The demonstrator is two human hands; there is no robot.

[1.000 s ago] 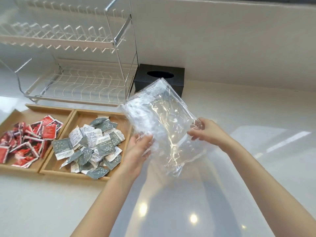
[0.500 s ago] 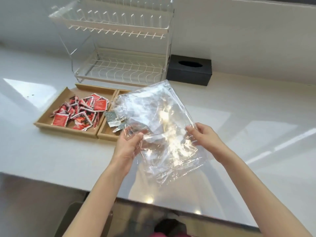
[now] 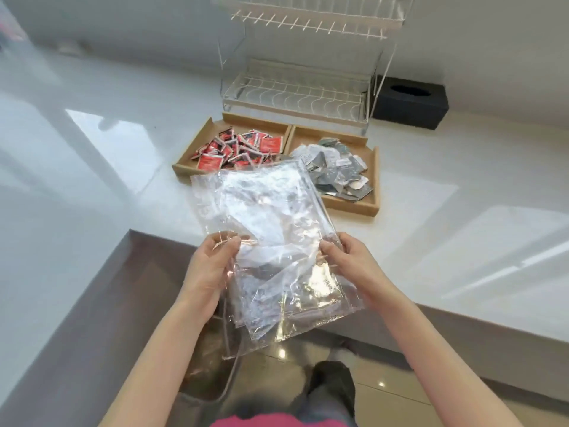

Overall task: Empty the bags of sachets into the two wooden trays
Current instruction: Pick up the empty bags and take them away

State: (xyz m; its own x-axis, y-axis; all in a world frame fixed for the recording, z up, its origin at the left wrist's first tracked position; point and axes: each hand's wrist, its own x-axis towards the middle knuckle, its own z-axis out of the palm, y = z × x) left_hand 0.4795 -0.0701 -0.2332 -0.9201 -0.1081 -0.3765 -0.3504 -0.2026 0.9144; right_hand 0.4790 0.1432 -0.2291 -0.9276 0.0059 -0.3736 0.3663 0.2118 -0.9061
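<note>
I hold clear, empty-looking plastic bags [image 3: 271, 241] flat in front of me, over the counter's near edge. My left hand [image 3: 212, 266] pinches the left side and my right hand [image 3: 348, 260] pinches the right side. Beyond them two wooden trays sit side by side on the white counter. The left tray [image 3: 200, 140] holds several red sachets [image 3: 243, 147]. The right tray [image 3: 374, 180] holds several grey and white sachets [image 3: 338, 167]. The bags hide the trays' near corners.
A white wire dish rack [image 3: 301, 84] stands right behind the trays. A black tissue box [image 3: 409, 101] sits to its right against the wall. The counter [image 3: 92, 155] wraps around a corner at my left; the floor and my legs show below.
I have stepped back from the counter and the view has swung left. The bags have come down and toward me, from above the right tray to the counter's edge. Both hands kept their grip.
</note>
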